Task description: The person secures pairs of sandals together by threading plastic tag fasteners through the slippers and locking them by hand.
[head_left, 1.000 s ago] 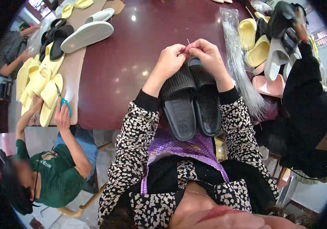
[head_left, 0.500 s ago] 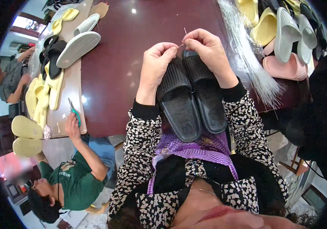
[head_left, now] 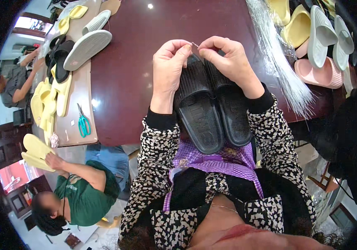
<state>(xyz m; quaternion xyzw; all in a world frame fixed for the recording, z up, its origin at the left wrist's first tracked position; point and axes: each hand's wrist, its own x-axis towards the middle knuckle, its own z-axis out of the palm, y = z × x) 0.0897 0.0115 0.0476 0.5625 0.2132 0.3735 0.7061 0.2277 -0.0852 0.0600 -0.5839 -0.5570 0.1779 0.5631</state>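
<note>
A pair of black slide slippers point(head_left: 199, 118) lies side by side in front of me, heels toward my body. Above their toe ends, my left hand point(head_left: 168, 64) pinches one end of a short thin tie point(head_left: 194, 44) between thumb and forefinger. My right hand point(head_left: 228, 58) is closed in a pinch at the tie's other end, close to the left fingertips. Both hands partly cover the slippers' toes. Whether the tie passes through the slippers cannot be made out.
Long loose white strands point(head_left: 284, 71) lie to the right, beside a heap of yellow, grey and pink slippers point(head_left: 322, 73). At left, more slippers point(head_left: 87, 50) and teal-handled scissors point(head_left: 83, 124) rest on a cardboard-coloured sheet point(head_left: 78, 89). A co-worker in green point(head_left: 89, 193) holds pale yellow slippers point(head_left: 37, 152).
My fingertips have come closer together, with the tie short between them. The co-worker has let go of the scissors, which now lie on the sheet, and holds the yellow slippers.
</note>
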